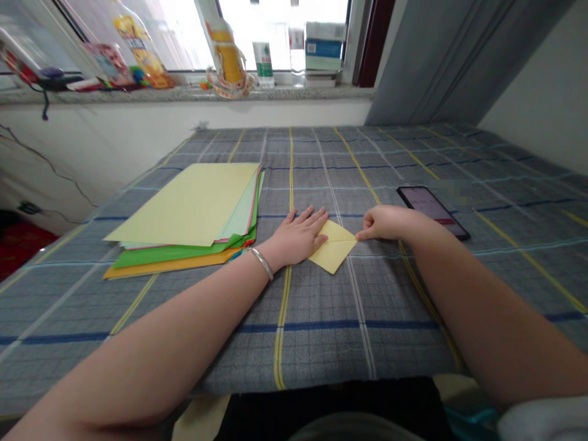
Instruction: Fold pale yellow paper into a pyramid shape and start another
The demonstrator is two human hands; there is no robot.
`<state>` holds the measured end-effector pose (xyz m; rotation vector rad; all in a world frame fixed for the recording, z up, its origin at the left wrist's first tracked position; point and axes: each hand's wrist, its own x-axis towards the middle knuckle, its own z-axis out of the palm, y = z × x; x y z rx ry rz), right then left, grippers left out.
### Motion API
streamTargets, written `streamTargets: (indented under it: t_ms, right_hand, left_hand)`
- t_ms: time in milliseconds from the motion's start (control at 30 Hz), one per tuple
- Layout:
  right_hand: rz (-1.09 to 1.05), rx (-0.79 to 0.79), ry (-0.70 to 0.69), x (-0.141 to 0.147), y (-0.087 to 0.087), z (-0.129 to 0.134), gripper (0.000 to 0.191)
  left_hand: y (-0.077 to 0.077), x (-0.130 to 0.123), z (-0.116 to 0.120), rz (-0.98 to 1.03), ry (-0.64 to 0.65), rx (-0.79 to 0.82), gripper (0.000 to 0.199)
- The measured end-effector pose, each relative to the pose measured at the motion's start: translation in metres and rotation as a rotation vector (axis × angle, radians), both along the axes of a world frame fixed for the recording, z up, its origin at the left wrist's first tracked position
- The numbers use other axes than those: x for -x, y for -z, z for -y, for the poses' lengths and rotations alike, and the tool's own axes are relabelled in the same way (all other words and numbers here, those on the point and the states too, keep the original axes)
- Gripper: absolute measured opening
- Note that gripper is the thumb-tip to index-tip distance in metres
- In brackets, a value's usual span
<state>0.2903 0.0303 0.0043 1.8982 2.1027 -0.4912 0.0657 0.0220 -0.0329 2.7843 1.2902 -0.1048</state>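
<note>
The fingers (309, 219) of the left hand (294, 237) are spread flat on a folded yellow paper (335, 254) lying on the checked bedsheet (321, 349) — light, soft, best held by its edges — while the curled fingertips (359, 235) of the right hand (384, 223) are set at its right corner, any pinch too hidden to tell.

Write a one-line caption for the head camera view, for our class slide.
The left hand and right hand touch folded yellow paper on a checked grey cover, beside stacked coloured paper.
</note>
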Motion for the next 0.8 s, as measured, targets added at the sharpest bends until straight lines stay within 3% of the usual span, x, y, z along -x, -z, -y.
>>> streamTargets:
  t_ms: [233, 367, 433, 533, 800]
  right_hand:
    - [-0.269, 0.061, -0.047, -0.023, 0.006, -0.005, 0.017]
    - [-0.486, -0.280, 0.006, -0.003, 0.010, 0.006, 0.018]
    - [-0.579, -0.298, -0.074, 0.014, 0.014, 0.012, 0.018]
    - [-0.503, -0.264, -0.179, 0.034, 0.019, 0.018, 0.016]
    - [-0.421, -0.291, -0.119, 0.041, 0.023, 0.018, 0.021]
  left_hand:
    - [0.000, 0.001, 0.001, 0.019, -0.008, 0.011, 0.059]
    - [0.002, 0.002, 0.000, 0.037, -0.004, 0.000, 0.059]
    - [0.004, 0.002, -0.001, 0.042, -0.003, 0.000, 0.060]
    - [0.003, 0.002, -0.001, 0.042, 0.001, 0.012, 0.059]
    - [-0.012, 0.017, 0.001, -0.041, -0.046, 0.050, 0.056]
